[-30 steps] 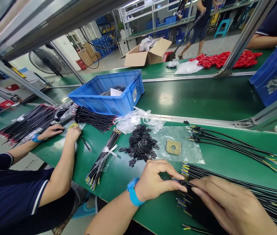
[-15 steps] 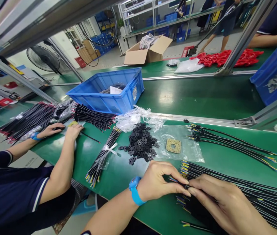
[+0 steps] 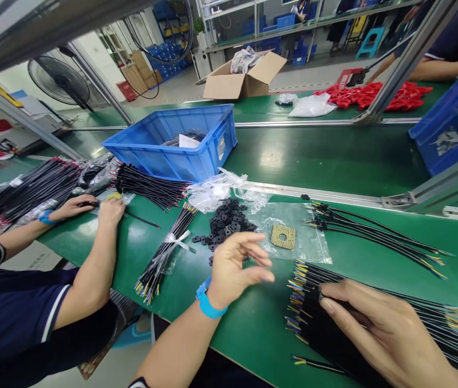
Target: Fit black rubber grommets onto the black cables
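Observation:
My left hand (image 3: 239,267), with a blue band at the wrist, is raised with fingers apart and nothing in it. Just beyond it lies a pile of small black square pieces with holes (image 3: 231,218). My right hand (image 3: 368,320) is closed in a pinch on a black cable (image 3: 318,294); a dark piece shows at the fingertips, and much of the cable is hidden by the hand. Beneath it a row of black cables (image 3: 394,302) with coloured wire ends covers the green table. One separate cable (image 3: 321,366) lies nearer the front edge.
A yellowish square sponge (image 3: 283,237) rests on a clear plastic bag (image 3: 313,245). Several cables with black pieces (image 3: 358,221) lie behind. To the left are a tied cable bundle (image 3: 166,253), a blue bin (image 3: 172,156) and a co-worker's hands (image 3: 110,210). A metal rail (image 3: 334,195) runs behind.
My left hand has let go at my right fingertips and moved left towards the black pieces, its fingers opening. My right hand stays pinched, shifted slightly right. The view has turned a little.

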Available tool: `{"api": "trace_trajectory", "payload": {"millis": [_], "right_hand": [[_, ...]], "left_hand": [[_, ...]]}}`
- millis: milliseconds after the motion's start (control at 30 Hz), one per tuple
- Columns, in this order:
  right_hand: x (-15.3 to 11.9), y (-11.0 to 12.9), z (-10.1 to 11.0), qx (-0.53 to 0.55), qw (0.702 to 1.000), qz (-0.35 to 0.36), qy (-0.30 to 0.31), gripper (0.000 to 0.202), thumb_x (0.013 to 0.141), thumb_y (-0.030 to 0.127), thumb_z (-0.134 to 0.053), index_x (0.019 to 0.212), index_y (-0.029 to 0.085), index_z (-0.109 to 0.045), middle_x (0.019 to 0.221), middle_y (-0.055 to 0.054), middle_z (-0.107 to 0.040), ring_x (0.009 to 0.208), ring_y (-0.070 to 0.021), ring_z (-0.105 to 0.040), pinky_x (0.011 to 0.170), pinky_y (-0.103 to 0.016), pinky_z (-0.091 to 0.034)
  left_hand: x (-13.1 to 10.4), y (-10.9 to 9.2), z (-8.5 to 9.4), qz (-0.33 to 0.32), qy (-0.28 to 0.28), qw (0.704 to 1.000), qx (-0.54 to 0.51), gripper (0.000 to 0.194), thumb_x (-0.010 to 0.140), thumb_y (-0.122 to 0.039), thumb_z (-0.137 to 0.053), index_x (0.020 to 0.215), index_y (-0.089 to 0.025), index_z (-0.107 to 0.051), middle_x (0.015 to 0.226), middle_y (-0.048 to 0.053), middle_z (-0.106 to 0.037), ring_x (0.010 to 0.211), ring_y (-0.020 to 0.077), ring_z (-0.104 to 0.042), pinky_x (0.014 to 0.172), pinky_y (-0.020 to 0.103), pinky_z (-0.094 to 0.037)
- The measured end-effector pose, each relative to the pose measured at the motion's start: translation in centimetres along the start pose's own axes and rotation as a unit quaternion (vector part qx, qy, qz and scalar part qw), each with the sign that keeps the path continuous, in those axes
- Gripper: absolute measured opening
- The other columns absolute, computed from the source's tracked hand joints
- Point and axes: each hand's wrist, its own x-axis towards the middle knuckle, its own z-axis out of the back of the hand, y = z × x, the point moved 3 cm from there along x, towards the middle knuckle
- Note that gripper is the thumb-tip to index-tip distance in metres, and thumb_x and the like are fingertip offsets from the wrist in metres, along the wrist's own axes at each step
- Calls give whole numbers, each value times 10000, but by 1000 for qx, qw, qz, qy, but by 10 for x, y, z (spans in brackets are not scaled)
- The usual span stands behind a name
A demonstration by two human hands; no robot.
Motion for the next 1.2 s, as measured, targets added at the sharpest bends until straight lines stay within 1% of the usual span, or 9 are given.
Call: {"api": "trace_trajectory", "payload": {"millis": [133,267,367,533,700,867,1000,1100,1200], "right_hand": [[-2,0,1,-3,1000,0,5,127,1051,231,-554,1029,223,-679,750,4,-707,576,-117,-668,522,-180,-531],[-3,1,3,-21,1000,10,12,146,1077,254,-524,1057,219,-665,740,4,-695,575,-115,-659,516,-183,-522],[-3,-9,14,-90,995,31,6,160,1092,275,-512,1091,215,-661,779,-2,-706,635,-119,-683,583,-200,-544],[6,-72,39,-277,961,25,-9,313,1116,371,-448,1083,197,-706,954,-53,-757,814,-182,-743,723,-293,-586],[21,-142,37,-319,948,-3,-4,492,1116,477,-387,1065,191,-785,962,-74,-765,827,-219,-742,708,-342,-584],[20,-161,33,-343,938,-44,9,653,1085,597,-308,1138,153,-784,996,-150,-769,864,-325,-745,697,-451,-593],[-9,-137,31,-277,958,-41,59,492,1067,568,-410,1049,265,-797,1009,-72,-796,836,-299,-762,677,-445,-623],[-31,-118,21,-231,965,-30,120,463,1057,577,-453,1062,275,-804,1000,-42,-809,829,-281,-782,711,-446,-658],[-39,-111,12,-212,963,-64,153,479,1060,587,-439,1073,275,-801,1009,-47,-810,857,-275,-788,721,-431,-665]], "left_hand": [[6,-2,14,-56,-117,991,-16,575,643,-539,-976,1042,-214,-719,703,-40,-719,534,83,-663,551,155,-549],[8,-5,19,-78,-142,987,12,516,711,-543,-934,1040,-215,-710,692,-51,-701,507,72,-632,535,157,-522],[10,-10,24,-75,-140,980,116,366,833,-479,-853,1034,-197,-733,716,-20,-721,584,100,-671,590,185,-540],[16,-18,31,-75,-96,940,318,175,907,-315,-775,1041,-203,-770,837,11,-775,742,126,-701,719,223,-548],[20,-20,44,-119,-114,896,413,160,953,-314,-731,1072,-209,-752,874,7,-771,782,151,-701,754,272,-538],[24,-12,48,-99,-28,827,552,108,989,-275,-692,1032,-219,-774,959,32,-771,914,215,-674,852,369,-503],[23,-1,40,-51,75,763,640,142,952,-291,-747,1080,-262,-801,999,37,-738,983,242,-613,837,389,-457],[18,7,30,-41,152,725,671,247,912,-239,-790,1158,-261,-787,1092,45,-710,1040,248,-582,832,385,-441],[15,12,25,-29,174,694,698,198,913,-209,-781,1108,-242,-795,1100,49,-690,1041,256,-565,808,387,-418]]}}
